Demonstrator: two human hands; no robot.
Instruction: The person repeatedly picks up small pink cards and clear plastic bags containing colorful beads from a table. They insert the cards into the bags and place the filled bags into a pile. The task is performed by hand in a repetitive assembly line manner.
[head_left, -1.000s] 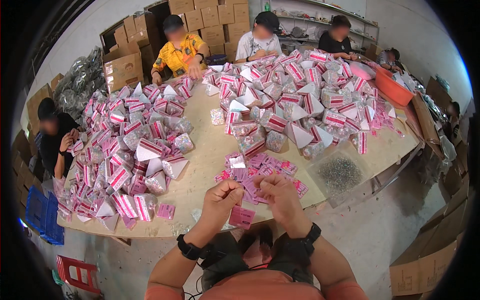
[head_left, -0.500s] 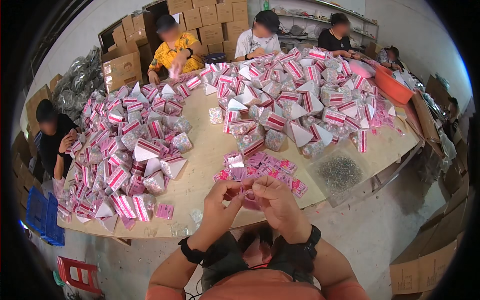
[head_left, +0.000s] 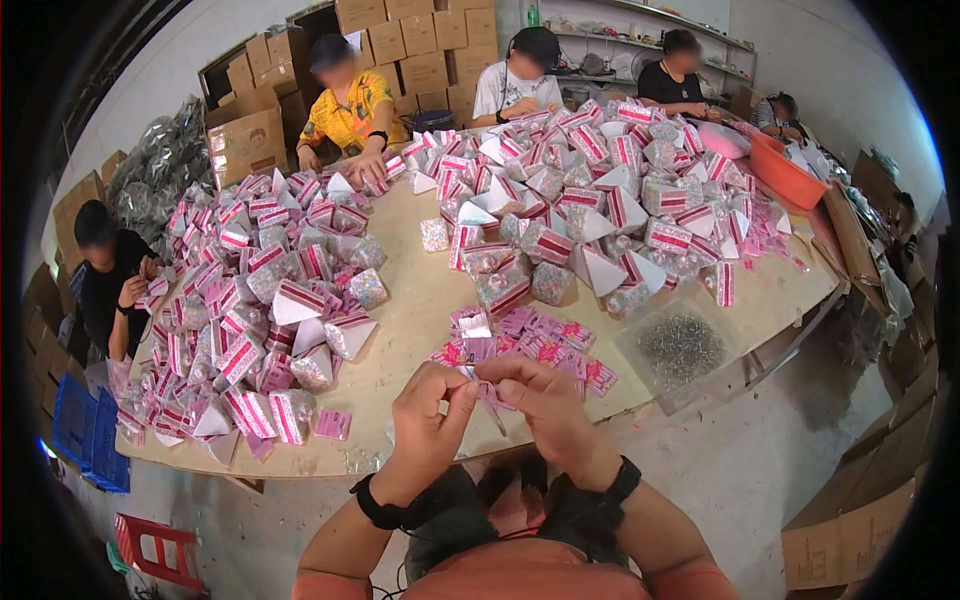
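At the near edge of the table my left hand (head_left: pixel 430 415) and my right hand (head_left: pixel 552 408) meet, fingertips pinched together. Between them is a small pink card (head_left: pixel 490 394), seen nearly edge-on and partly covered by the fingers. Just beyond lie loose pink printed cards (head_left: pixel 545 345), spread in a small heap. To the right of them sits a clear shallow tray (head_left: pixel 655 375) holding many small metal pieces (head_left: pixel 682 345), too fine to name. A single pink card (head_left: pixel 333 424) rests flat to the left of my left hand.
Large heaps of clear, pink-banded packets (head_left: pixel 300 300) cover the table (head_left: pixel 415 290) left and far right. An orange basin (head_left: pixel 785 175) stands at the right edge. Several people work around the table. Blue crates (head_left: pixel 90 430) and a red stool (head_left: pixel 158 550) are on the floor at left.
My fingers have shifted on the pink card, which now shows as a thin strip rather than a curved loop. Across the table, the person in yellow has lowered a hand onto the heap.
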